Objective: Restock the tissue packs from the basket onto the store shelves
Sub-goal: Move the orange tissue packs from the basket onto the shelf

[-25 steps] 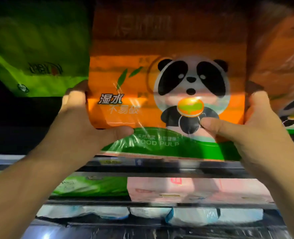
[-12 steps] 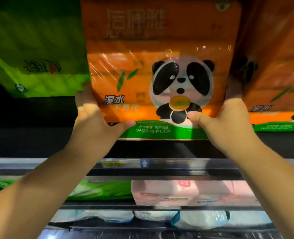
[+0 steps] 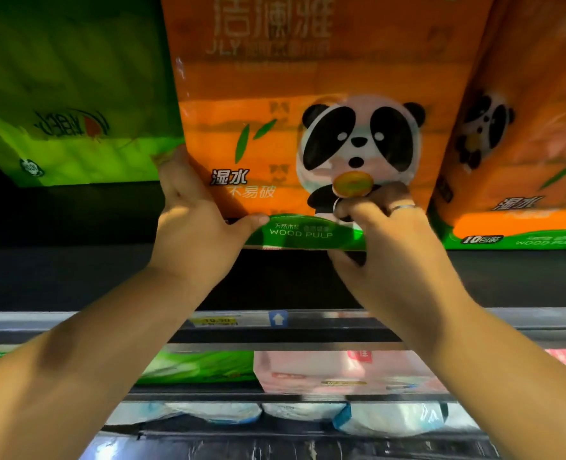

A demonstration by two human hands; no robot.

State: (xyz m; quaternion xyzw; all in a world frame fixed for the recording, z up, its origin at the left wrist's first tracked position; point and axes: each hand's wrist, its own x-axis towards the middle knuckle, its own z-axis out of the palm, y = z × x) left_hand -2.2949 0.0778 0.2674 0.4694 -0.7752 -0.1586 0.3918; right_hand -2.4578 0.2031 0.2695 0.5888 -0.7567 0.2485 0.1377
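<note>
Left hand [image 3: 192, 227] and right hand [image 3: 384, 234] grip the lower edge of the orange tissue pack [image 3: 275, 111], raised between green pack [image 3: 75, 111] and second orange pack [image 3: 524, 144]; best pushed in evenly, kept upright.

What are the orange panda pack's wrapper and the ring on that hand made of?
The orange panda pack looks wrapped in thin glossy plastic film: it shows shiny streaks and wrinkles near its upper left edge. The ring on the right hand looks like polished silver-coloured metal, with a bright glint; which metal cannot be told.
</note>
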